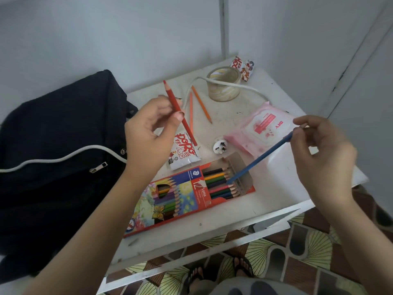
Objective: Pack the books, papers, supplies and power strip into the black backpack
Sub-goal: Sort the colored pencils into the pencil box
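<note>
Hands first: right hand [323, 150] has a pinch grip on a blue pencil [261, 159], its tip at the open pencil box [176, 196]; left hand [152, 133] pinches a red pencil [180, 112]. Looks like refilling the box, so next the blue one has to slide in flat. Black backpack [53, 156] waits at the left.

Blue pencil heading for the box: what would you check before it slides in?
1. Grip of right hand on blue pencil: ok.
2. Its tip at the open end of the pencil box: ok.
3. Free slot among the pencils there: cannot tell.
4. Grip of left hand on red pencil, away from the box: ok.
5. Every loose pencil collected: not ok, two orange pencils lie on the table.
</note>
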